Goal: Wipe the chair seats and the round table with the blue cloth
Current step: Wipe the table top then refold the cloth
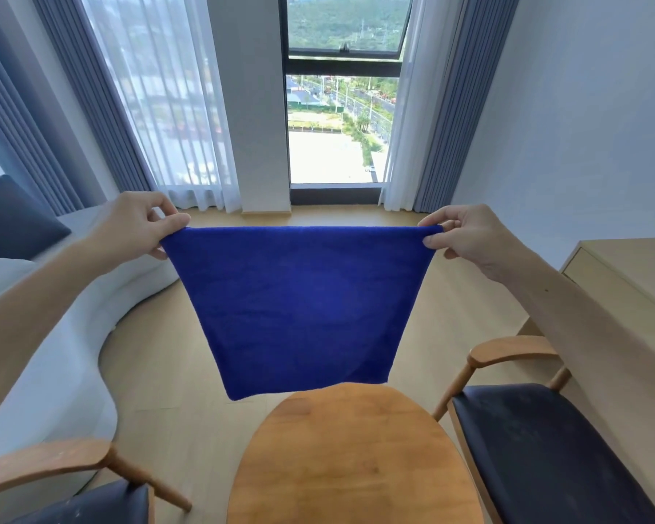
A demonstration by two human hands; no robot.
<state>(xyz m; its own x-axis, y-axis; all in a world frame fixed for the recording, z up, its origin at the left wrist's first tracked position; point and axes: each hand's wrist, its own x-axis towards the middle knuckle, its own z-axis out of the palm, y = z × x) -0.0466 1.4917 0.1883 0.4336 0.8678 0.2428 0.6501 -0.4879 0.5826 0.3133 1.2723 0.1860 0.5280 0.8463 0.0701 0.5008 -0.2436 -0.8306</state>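
Blue cloth (299, 304) stretched flat in mid-air above the round table (352, 459), left hand (137, 225) and right hand (466, 236) pinching its top corners. Best folded into a pad before touching the near-right chair seat (545, 448).

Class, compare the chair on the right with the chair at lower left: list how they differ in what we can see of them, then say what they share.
The right chair shows most of its dark seat; the lower-left chair shows only a corner of its seat. The right chair stands beside the light wooden cabinet; the left one stands near the white sofa. Both have curved wooden armrests, dark padded seats with pale specks, and flank the round table.
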